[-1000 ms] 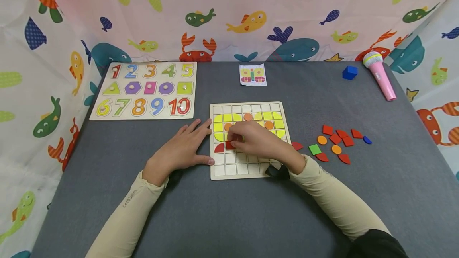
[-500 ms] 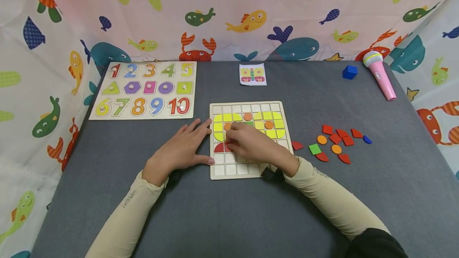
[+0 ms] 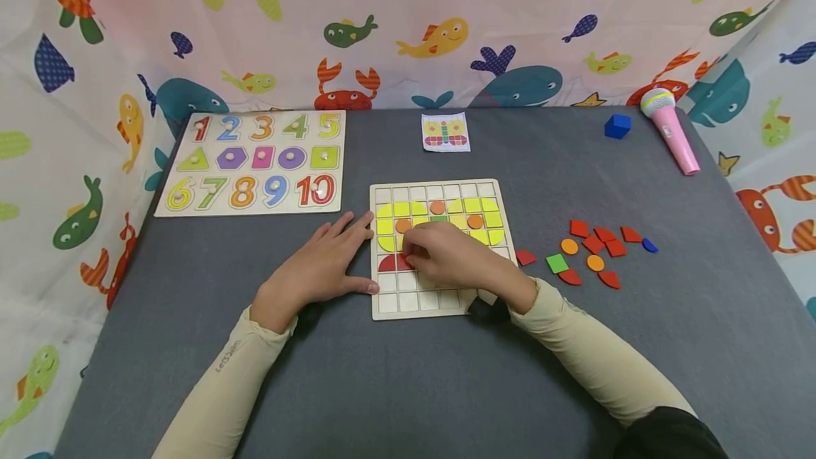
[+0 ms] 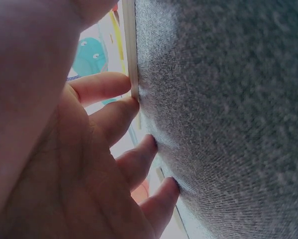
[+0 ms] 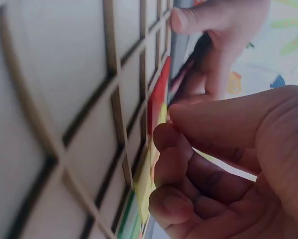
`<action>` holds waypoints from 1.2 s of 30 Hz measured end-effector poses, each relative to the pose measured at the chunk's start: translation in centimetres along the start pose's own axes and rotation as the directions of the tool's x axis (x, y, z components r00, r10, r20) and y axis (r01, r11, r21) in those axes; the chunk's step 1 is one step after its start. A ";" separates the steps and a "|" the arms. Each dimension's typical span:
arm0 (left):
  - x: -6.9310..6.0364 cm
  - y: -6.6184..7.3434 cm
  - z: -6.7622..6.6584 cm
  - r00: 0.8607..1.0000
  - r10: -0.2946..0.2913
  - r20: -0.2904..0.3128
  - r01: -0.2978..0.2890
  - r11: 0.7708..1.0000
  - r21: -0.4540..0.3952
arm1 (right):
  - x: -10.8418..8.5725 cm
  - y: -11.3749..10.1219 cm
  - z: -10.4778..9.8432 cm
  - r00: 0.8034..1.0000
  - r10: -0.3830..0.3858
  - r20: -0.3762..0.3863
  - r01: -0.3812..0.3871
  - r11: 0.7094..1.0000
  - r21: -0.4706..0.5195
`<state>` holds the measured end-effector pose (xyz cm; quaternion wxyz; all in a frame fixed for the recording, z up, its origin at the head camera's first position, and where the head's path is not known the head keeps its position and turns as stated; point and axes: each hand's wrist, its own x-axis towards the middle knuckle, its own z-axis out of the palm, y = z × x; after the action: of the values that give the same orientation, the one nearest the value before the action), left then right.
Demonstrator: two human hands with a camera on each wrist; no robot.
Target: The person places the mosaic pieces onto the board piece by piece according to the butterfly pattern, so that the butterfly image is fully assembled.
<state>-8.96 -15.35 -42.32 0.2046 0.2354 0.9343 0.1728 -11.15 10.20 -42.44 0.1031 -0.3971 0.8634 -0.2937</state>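
Note:
A wooden grid board (image 3: 408,303) lies mid-table, with yellow, orange and green pieces in its upper cells. My left hand (image 3: 325,271) rests at the board's left edge with fingers spread. In the left wrist view, its fingertips touch the board's side and the grey cloth. My right hand (image 3: 446,253) is over the board, thumb and fingers curled together at a red square tile (image 3: 402,262) in the row below the yellow ones. A red rounded tile (image 3: 386,263) sits left of it. The fingers partly hide the square; the right wrist view shows the fingertips beside the red (image 5: 158,94).
Loose red, orange, green and blue pieces (image 3: 593,243) lie right of the board. A number puzzle (image 3: 248,161) is at the back left. Behind the board lies a butterfly pattern card (image 3: 445,132). A blue block (image 3: 618,126) and pink microphone (image 3: 672,133) stand back right.
My right hand has shifted slightly left and lowered the red square tile into the cell beside the red rounded one. My left hand has stayed at the board's edge.

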 end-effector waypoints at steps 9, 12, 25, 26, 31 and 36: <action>0.0 0.0 -0.1 1.000 -0.017 0.015 0.017 1.000 -0.003 | -2.3 1.0 -2.1 0.997 0.048 -0.055 -0.047 0.999 0.013; 0.0 0.0 -0.1 1.000 -0.019 0.013 0.019 1.000 -0.005 | -3.1 1.6 -2.6 0.995 0.070 -0.070 -0.069 0.997 0.020; 0.0 0.0 -0.1 1.000 -0.007 0.003 0.007 1.000 -0.010 | -7.2 4.3 -5.1 0.967 0.159 -0.201 -0.157 0.987 0.027; 0.0 0.0 -0.1 1.000 -0.007 0.004 0.007 1.000 -0.009 | -7.5 4.5 -5.4 0.963 0.170 -0.209 -0.168 0.985 0.025; 0.1 0.1 -0.2 1.000 -0.013 0.010 0.013 1.000 -0.006 | -9.1 5.3 -6.4 0.940 0.238 -0.246 -0.240 0.971 0.023; 0.1 0.1 -0.1 1.000 -0.018 0.015 0.019 1.000 -0.007 | -10.9 6.1 -7.4 0.917 0.284 -0.281 -0.290 0.957 0.021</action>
<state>-9.03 -15.27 -42.26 0.2138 0.2273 0.9343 0.1725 -10.76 24.57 -40.64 0.0174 -0.2214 0.9212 -0.3194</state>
